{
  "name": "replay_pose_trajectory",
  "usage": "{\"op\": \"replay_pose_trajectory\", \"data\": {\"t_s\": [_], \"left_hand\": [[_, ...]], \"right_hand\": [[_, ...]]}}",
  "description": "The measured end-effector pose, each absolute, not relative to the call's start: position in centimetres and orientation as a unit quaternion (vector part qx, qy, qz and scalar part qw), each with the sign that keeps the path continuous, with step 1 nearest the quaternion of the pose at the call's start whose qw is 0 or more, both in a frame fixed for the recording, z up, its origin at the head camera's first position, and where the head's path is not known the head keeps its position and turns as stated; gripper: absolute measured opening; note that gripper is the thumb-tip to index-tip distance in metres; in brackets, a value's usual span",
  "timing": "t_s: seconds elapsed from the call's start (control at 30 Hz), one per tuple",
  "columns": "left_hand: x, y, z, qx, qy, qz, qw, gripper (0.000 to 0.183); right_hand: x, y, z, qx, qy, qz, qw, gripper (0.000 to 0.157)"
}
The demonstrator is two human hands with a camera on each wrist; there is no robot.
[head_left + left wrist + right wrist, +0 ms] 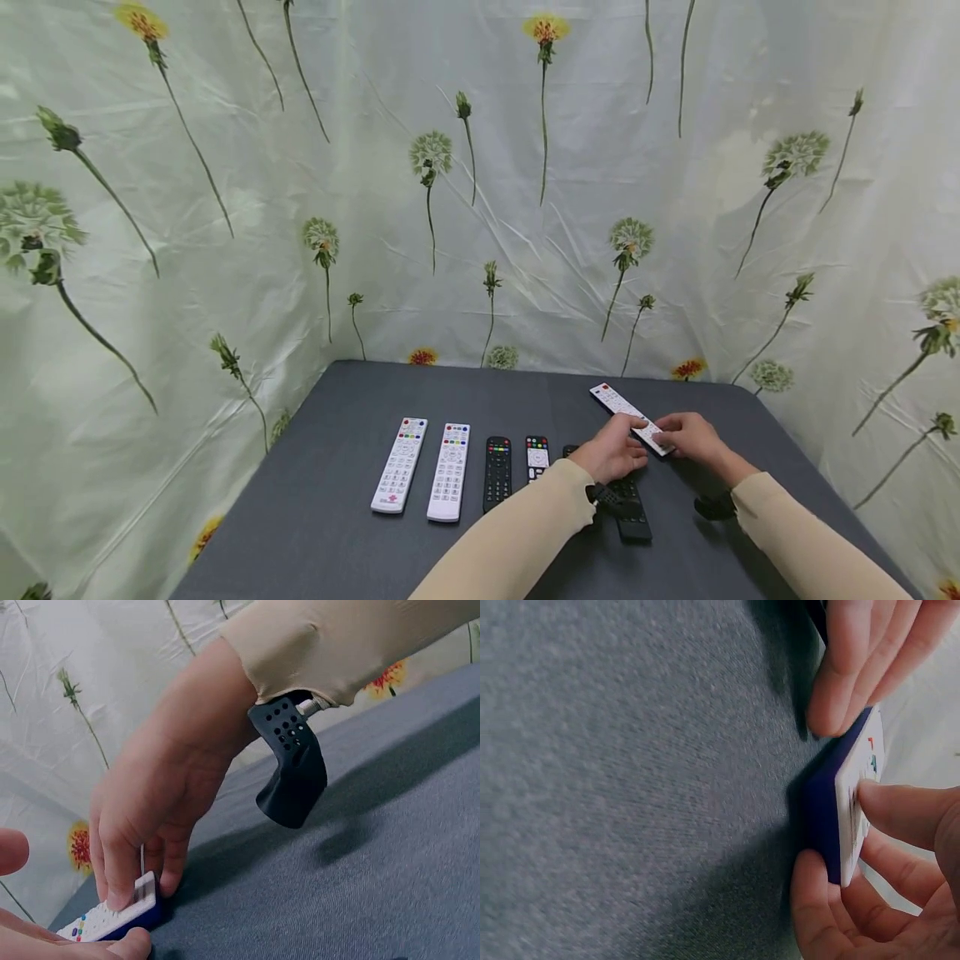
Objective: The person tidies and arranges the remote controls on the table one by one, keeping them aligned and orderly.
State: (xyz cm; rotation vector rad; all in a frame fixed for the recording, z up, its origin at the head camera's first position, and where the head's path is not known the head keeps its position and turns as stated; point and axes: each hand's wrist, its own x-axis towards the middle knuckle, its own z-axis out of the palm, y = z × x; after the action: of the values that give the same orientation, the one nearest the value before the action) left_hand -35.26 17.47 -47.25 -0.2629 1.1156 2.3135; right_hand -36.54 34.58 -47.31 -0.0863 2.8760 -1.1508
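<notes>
A white remote control [621, 405] with a dark blue underside [823, 821] lies slantwise near the back right of the table. My right hand [688, 435] grips its near end, thumb on the button face and fingers at the side and lower edge. The left hand [617, 450] is at the remote's left edge, its fingers loosely extended, fingertips right by the blue side. In the left wrist view, the left thumb [11, 851] is raised away from the keys. The left forearm and wrist partly cover black remotes beneath them.
Two white remotes [400, 465] [448, 472] lie at the left of a row. Beside them are a black remote [497, 471], a black-and-white one [537, 458] and another black one [633, 518]. A dandelion-print curtain [525, 250] hangs behind the dark grey table [337, 533].
</notes>
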Motion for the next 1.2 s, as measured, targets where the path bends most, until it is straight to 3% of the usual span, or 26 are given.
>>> {"op": "replay_pose_trajectory", "data": {"t_s": [0.3, 0.5, 0.67, 1.2], "left_hand": [[-35.2, 17.5, -47.1, -0.094, 0.395, 0.866, 0.293, 0.065], [-34.7, 17.8, -46.6, -0.095, 0.423, 0.87, 0.236, 0.035], [-34.3, 17.7, -45.9, -0.112, 0.447, 0.867, 0.193, 0.027], [-33.2, 16.7, -44.9, -0.085, 0.501, 0.839, 0.192, 0.01]], "right_hand": [[-35.7, 34.4, -47.2, -0.017, 0.901, -0.428, 0.061, 0.037], [-35.2, 34.8, -46.8, 0.013, 0.876, -0.472, 0.095, 0.044], [-34.7, 35.2, -46.3, 0.027, 0.83, -0.545, 0.118, 0.046], [-31.4, 34.9, -43.9, 0.012, 0.823, -0.558, 0.105, 0.055]]}}
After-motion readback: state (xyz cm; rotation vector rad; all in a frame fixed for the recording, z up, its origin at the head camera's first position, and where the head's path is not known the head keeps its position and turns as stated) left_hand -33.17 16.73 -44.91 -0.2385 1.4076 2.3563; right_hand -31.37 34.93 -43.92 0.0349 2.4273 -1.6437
